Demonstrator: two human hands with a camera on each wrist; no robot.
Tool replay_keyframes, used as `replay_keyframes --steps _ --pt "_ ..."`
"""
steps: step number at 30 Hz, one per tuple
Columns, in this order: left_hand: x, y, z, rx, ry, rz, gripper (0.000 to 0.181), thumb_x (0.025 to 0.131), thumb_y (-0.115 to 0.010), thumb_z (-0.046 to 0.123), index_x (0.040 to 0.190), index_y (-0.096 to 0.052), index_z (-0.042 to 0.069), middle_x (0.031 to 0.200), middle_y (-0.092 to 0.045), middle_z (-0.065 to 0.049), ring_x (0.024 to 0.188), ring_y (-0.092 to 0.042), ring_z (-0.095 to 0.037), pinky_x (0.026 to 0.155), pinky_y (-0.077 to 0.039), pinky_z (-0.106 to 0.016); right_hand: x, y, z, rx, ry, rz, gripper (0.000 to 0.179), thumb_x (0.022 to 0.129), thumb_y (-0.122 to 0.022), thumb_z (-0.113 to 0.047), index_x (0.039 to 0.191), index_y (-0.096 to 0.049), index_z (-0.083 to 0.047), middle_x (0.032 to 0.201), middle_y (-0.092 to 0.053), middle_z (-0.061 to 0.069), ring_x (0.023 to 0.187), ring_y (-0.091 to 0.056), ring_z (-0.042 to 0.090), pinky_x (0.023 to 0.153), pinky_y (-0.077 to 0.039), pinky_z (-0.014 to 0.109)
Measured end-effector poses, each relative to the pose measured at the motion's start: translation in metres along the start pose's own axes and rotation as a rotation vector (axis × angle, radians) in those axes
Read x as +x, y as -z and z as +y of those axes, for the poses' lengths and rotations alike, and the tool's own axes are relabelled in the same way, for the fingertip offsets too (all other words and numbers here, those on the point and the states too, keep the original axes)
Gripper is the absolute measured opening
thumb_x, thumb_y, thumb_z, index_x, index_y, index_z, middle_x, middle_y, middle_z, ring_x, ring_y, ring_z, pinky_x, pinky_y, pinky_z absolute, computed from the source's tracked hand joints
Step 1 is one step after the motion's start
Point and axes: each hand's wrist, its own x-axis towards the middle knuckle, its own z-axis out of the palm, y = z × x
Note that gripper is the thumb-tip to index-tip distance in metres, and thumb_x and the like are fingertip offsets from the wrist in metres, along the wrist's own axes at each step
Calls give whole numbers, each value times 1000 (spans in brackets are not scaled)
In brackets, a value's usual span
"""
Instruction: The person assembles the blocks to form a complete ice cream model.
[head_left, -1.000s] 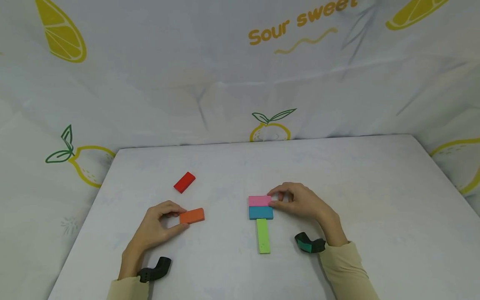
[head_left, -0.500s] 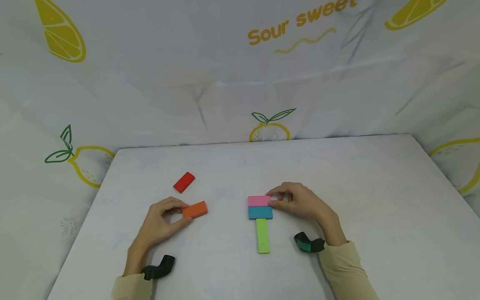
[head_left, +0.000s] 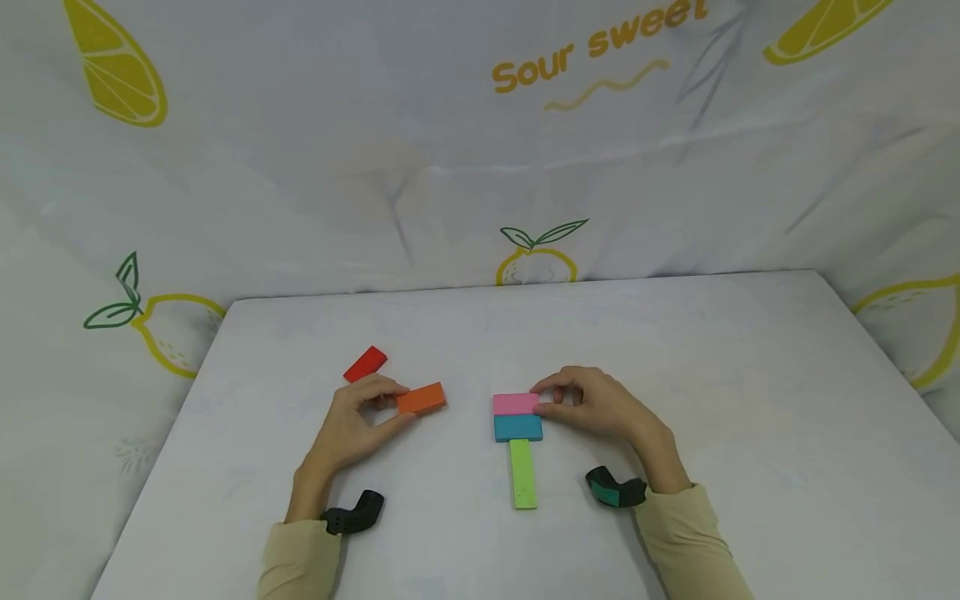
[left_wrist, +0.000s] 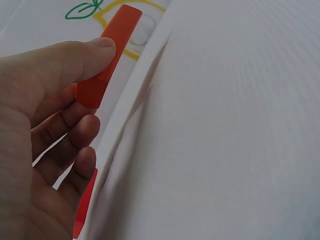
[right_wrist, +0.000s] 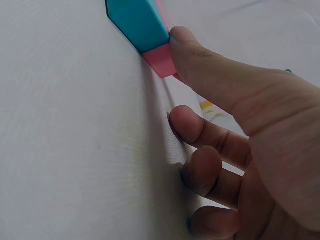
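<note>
My left hand (head_left: 360, 423) pinches one end of an orange block (head_left: 422, 399) between thumb and fingers; in the left wrist view the orange block (left_wrist: 120, 37) points away from the hand. A red block (head_left: 365, 364) lies just behind that hand, partly covered by it. On the right, my right hand (head_left: 600, 402) pinches the right end of a pink block (head_left: 515, 405). The pink block lies flush against the back side of a blue block (head_left: 517, 428). From the blue block's front side a light green block (head_left: 522, 475) extends lengthwise toward me.
The white table (head_left: 675, 333) has its back edge against a white cloth with lemon prints (head_left: 536, 267). Black wrist devices (head_left: 356, 512) sit at both wrists, above tan sleeves (head_left: 300, 554).
My left hand has carried the orange block to the right and farther back, now partly covering the red block. The right hand and the pink, blue and green blocks have stayed put.
</note>
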Motion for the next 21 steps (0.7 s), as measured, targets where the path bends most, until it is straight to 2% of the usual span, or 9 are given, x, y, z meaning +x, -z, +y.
replay_keyframes --steps 11,21 --pt "16 -20 6 -7 -31 7 26 77 -87 9 102 -79 11 92 -74 -3 78 -59 -15 71 -50 -22 0 0 0 10 12 2 26 90 -78 -29 113 -77 -16 84 -59 -5 72 -49 9 63 -40 21" --pt "24 -33 13 28 51 -16 27 80 -86 16 106 -79 11 98 -75 -2 86 -63 -14 77 -53 -23 1 -1 -2 1 -2 -2 27 90 -78 -30 113 -77 -16 84 -59 -6 73 -49 10 64 -40 21"
